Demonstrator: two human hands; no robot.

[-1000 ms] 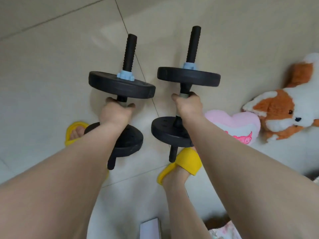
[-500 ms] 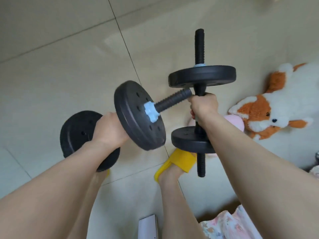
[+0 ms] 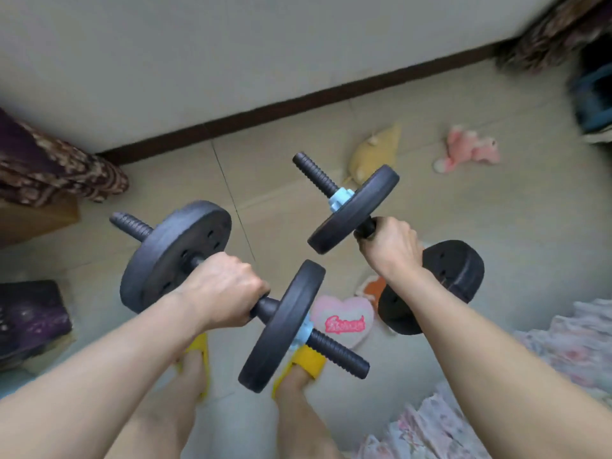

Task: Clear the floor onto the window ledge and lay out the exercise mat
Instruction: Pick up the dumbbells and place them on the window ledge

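Head view has swung from bare floor (image 3: 496, 226) to the wall and skirting, so carrying has likely begun; both dumbbells are level now, not upright; left dumbbell (image 3: 281, 326) in the clenched left hand (image 3: 225, 293), right dumbbell (image 3: 354, 210) in the clenched right hand (image 3: 390, 246), each grip mid-bar between plates; toys remain.

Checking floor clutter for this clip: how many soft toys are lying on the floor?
4, possibly more hidden: a yellow plush near the baseboard, a pink plush to its right, a pink heart cushion by the feet, and an orange-white plush mostly hidden behind the right dumbbell.
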